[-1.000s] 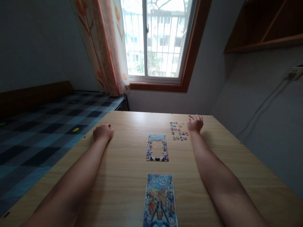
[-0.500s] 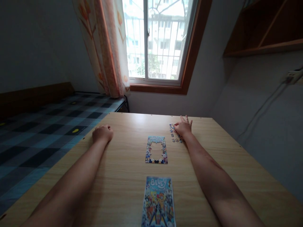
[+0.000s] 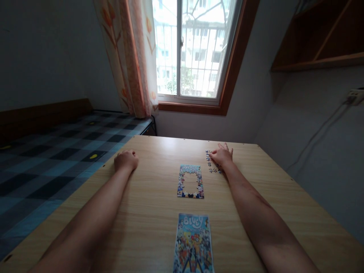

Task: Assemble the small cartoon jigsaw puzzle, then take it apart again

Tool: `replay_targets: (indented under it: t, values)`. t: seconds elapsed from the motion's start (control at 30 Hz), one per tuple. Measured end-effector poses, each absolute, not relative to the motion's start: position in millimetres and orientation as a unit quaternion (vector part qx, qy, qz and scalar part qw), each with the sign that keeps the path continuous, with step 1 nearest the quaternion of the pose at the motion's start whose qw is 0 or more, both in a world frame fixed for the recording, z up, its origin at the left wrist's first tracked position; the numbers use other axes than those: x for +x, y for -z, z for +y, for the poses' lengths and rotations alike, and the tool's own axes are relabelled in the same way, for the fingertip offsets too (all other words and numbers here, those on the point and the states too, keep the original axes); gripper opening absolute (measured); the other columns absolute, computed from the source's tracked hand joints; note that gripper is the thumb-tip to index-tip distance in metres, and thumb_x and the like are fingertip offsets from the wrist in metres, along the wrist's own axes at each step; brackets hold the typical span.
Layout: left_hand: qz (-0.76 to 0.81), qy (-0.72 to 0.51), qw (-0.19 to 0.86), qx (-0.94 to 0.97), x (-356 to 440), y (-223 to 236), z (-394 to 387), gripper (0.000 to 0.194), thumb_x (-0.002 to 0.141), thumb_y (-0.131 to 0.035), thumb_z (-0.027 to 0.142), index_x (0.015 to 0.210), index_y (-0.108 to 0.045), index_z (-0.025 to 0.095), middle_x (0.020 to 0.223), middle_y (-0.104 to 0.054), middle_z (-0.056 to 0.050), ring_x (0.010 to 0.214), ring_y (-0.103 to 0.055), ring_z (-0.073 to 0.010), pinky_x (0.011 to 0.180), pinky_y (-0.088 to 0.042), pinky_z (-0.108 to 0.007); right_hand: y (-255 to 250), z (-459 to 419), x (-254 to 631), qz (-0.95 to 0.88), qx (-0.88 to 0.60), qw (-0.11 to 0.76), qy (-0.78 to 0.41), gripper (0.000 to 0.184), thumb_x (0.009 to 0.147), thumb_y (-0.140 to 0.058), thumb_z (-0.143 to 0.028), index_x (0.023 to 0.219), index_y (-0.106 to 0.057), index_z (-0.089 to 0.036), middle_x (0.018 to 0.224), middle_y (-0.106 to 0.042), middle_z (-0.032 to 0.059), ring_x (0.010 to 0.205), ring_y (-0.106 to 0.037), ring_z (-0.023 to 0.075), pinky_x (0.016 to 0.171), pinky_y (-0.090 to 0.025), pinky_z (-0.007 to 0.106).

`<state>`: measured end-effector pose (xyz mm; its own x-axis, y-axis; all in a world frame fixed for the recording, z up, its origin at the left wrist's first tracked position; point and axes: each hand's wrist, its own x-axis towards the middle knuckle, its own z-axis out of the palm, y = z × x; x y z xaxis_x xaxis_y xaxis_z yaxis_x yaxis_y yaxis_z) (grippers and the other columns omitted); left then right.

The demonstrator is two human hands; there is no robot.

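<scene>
My left hand [image 3: 126, 160] rests on the table's left side, curled into a loose fist with nothing showing in it. Toward the far right, my right hand [image 3: 223, 155] is over a group of loose jigsaw pieces [image 3: 209, 164]. Its thumb and index finger pinch down at a puzzle piece, while the other fingers stick up. The hand hides part of the group. Between my hands lies a partly assembled jigsaw puzzle [image 3: 181, 184], a rectangular frame with a jagged opening in its middle. Closer to me is a colourful picture sheet [image 3: 193, 242] reading "BLUEY".
Everything lies on a light wooden table [image 3: 153, 212]. A bed with a checked cover [image 3: 71, 151] adjoins its left side. Beyond the far edge are a window [image 3: 199, 57] and a floral curtain [image 3: 131, 57]. A wooden shelf [image 3: 318, 62] and a socket with a cable [image 3: 355, 96] are on the right.
The view has shifted slightly, so everything sits a little further right. My right hand's raised fingers have lowered and drawn in somewhat over the loose pieces. My left hand stays in its fist.
</scene>
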<state>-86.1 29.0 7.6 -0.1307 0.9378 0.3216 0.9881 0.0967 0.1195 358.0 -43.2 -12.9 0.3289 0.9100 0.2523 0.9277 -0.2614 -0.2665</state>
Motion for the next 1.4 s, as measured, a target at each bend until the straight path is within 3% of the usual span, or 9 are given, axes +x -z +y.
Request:
replay_targets:
  t: [0.27,0.7,1.03,1.17,1.27,1.4]
  values:
    - [-0.732,0.165,0.086,-0.656,-90,-1,35,0.038,0.086,-0.046,0.03,0.11,-0.073,0.016,0.119,-0.071,-0.016,0.106,-0.062,-0.0339,0.086,-0.048,-0.041,13,-43,361,-0.558,-0.811,0.175,0.011,0.02,0.083,-0.068,-0.042,0.095,-0.081,-0.034,0.155,-0.047,0.0026,0.15,-0.023,0.0358,0.117,-0.015,0.067]
    - [-0.734,0.158,0.083,-0.655,-88,-6,30,0.039,0.086,-0.044,0.03,0.111,-0.072,0.018,0.12,-0.071,-0.014,0.106,-0.062,-0.0328,0.082,-0.047,-0.039,15,-40,361,-0.548,-0.818,0.175,-0.015,0.023,0.084,-0.065,-0.038,0.103,-0.08,-0.036,0.157,-0.044,-0.0008,0.151,-0.022,0.0343,0.119,-0.014,0.064]
    - [-0.734,0.168,0.08,-0.653,-87,-6,27,0.037,0.086,-0.046,0.029,0.108,-0.073,0.017,0.121,-0.07,-0.015,0.106,-0.062,-0.0332,0.083,-0.046,-0.04,16,-40,362,-0.549,-0.807,0.215,-0.015,0.02,0.082,-0.066,-0.035,0.095,-0.08,-0.029,0.153,-0.05,0.0042,0.148,-0.029,0.0361,0.117,-0.018,0.065]
    - [-0.732,0.168,0.079,-0.656,-87,-6,27,0.037,0.086,-0.046,0.029,0.108,-0.073,0.016,0.12,-0.07,-0.015,0.107,-0.062,-0.033,0.083,-0.046,-0.04,11,-42,363,-0.531,-0.796,0.283,-0.067,0.017,0.074,-0.073,-0.029,0.088,-0.08,-0.023,0.126,-0.07,0.0106,0.132,-0.049,0.0355,0.113,-0.031,0.057]
    - [-0.731,0.171,0.081,-0.656,-88,-4,29,0.037,0.086,-0.046,0.028,0.109,-0.073,0.017,0.12,-0.07,-0.016,0.107,-0.062,-0.0331,0.083,-0.046,-0.04,4,-44,367,-0.53,-0.781,0.308,-0.12,0.017,0.071,-0.075,-0.028,0.084,-0.079,-0.018,0.095,-0.077,0.0111,0.107,-0.066,0.0305,0.097,-0.049,0.044]
    - [-0.729,0.171,0.084,-0.658,-89,-3,30,0.037,0.087,-0.045,0.027,0.109,-0.073,0.017,0.12,-0.07,-0.015,0.108,-0.062,-0.0327,0.083,-0.046,-0.039,-22,-49,379,-0.554,-0.73,0.355,-0.184,0.024,0.075,-0.073,-0.032,0.089,-0.077,-0.012,0.087,-0.077,0.0104,0.081,-0.069,0.0201,0.074,-0.054,0.029]
